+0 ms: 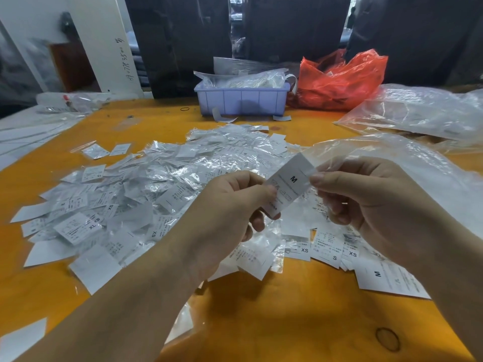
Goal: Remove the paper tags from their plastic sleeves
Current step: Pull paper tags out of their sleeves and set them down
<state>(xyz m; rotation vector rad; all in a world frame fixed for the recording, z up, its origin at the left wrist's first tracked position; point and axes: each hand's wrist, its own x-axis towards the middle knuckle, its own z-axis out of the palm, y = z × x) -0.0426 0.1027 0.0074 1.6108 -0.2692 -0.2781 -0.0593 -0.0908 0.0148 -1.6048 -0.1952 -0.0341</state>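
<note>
Bare orange table lies near; the tag pile and blue bin block farther reach.

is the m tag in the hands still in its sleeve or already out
Cannot tell for sure. The M tag is pinched at both ends by the left hand and right hand; clear film shows only near its upper end.
</note>
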